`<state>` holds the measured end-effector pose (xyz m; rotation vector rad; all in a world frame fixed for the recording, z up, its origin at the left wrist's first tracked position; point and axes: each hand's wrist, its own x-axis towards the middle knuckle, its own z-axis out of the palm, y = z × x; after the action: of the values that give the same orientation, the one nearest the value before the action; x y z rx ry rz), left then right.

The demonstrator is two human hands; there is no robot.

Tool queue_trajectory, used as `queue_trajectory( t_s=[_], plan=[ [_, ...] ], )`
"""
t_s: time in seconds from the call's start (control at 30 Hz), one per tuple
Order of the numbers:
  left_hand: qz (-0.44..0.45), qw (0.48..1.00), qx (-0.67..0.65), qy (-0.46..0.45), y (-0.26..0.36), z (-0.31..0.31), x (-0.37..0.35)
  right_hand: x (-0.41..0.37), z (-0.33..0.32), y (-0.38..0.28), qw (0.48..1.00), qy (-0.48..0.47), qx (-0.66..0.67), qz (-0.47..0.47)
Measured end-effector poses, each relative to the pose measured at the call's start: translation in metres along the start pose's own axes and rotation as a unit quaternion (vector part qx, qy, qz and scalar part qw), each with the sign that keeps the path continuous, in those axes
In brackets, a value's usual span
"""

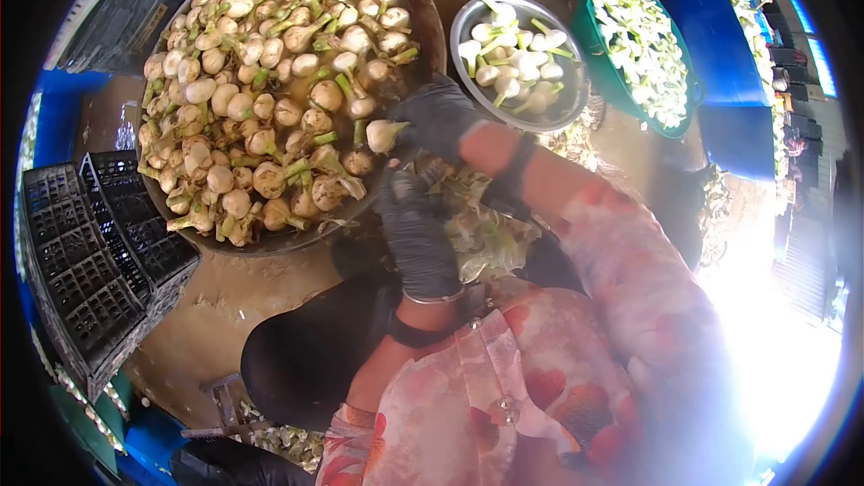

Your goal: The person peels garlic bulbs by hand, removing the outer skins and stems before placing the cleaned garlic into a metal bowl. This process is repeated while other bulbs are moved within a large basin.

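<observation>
My right hand point(439, 115), in a black glove, reaches to the near right rim of a wide round tub point(439, 27). Its fingers are closed on a white garlic bulb point(382, 135) with a short green stem. Just below is my left hand point(416, 229), also in a black glove, its fingers curled and a fingertip close to that bulb. What the left hand grips, if anything, is hidden. A heap of soil-stained garlic bulbs point(270, 108) with cut stems fills the tub.
A metal bowl point(461, 22) with cleaner white bulbs stands beyond my right hand. Further right is a green basket point(605, 81) of white pieces. Black plastic crates point(85, 261) stand at the left. Loose peelings point(490, 238) lie below my hands.
</observation>
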<state>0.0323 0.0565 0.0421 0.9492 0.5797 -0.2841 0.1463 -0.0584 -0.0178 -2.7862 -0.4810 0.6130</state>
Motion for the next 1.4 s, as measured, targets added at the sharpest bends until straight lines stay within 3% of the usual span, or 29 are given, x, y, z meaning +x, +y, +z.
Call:
queue_trajectory(
  t_s=[0.13, 0.3, 0.37, 0.5, 0.53, 0.6, 0.77, 0.87, 0.93, 1.0, 1.1, 1.13, 1.23, 1.3, 1.37, 1.4],
  plan=[
    [-0.105, 0.978, -0.128, -0.130, -0.012, -0.013, 0.007, -0.091, -0.011, 0.018, 0.949, 0.227, 0.202, -0.080],
    [-0.166, 0.942, -0.138, -0.255, -0.029, -0.003, -0.008, -0.149, -0.003, 0.026, 0.943, 0.299, 0.125, -0.072],
    [-0.104, 0.963, -0.076, -0.237, -0.031, 0.007, -0.019, -0.159, -0.004, 0.026, 0.929, 0.359, 0.067, -0.050],
    [-0.008, 0.984, -0.001, -0.179, -0.041, 0.024, -0.031, -0.202, -0.020, 0.009, 0.870, 0.405, 0.268, 0.087],
    [0.028, 0.981, 0.073, -0.179, -0.044, 0.025, -0.032, -0.207, -0.024, 0.005, 0.868, 0.424, 0.245, 0.077],
    [0.105, 0.954, 0.217, -0.178, -0.045, 0.029, -0.033, -0.217, -0.030, 0.000, 0.891, 0.412, 0.180, 0.060],
    [0.095, 0.952, 0.212, -0.200, -0.050, 0.040, -0.053, -0.226, -0.025, 0.004, 0.920, 0.362, 0.112, 0.101],
    [0.056, 0.954, 0.195, -0.222, -0.048, 0.042, -0.053, -0.231, -0.033, 0.008, 0.921, 0.264, 0.243, 0.153],
    [0.037, 0.950, 0.157, -0.266, -0.042, 0.044, -0.056, -0.230, -0.021, 0.025, 0.852, 0.244, 0.444, 0.134],
    [0.024, 0.942, 0.081, -0.326, -0.037, 0.042, -0.057, -0.235, -0.015, 0.030, 0.744, 0.222, 0.612, 0.151],
    [0.006, 0.944, 0.055, -0.327, -0.047, 0.027, -0.038, -0.236, 0.005, 0.065, 0.759, 0.250, 0.547, 0.249],
    [-0.005, 0.943, 0.043, -0.329, -0.051, 0.023, -0.034, -0.236, 0.017, 0.080, 0.866, 0.310, 0.295, 0.258],
    [-0.038, 0.935, 0.021, -0.351, -0.052, 0.022, -0.026, -0.245, -0.008, 0.065, 0.848, 0.298, 0.286, 0.333],
    [-0.040, 0.932, 0.032, -0.359, -0.049, 0.023, -0.025, -0.250, -0.030, 0.039, 0.896, 0.392, 0.158, 0.138],
    [-0.034, 0.930, 0.025, -0.365, -0.050, 0.028, -0.032, -0.248, -0.043, 0.023, 0.890, 0.450, 0.065, -0.035],
    [-0.027, 0.928, 0.015, -0.370, -0.049, 0.034, -0.036, -0.248, -0.041, 0.021, 0.905, 0.422, 0.022, -0.044]
  ],
)
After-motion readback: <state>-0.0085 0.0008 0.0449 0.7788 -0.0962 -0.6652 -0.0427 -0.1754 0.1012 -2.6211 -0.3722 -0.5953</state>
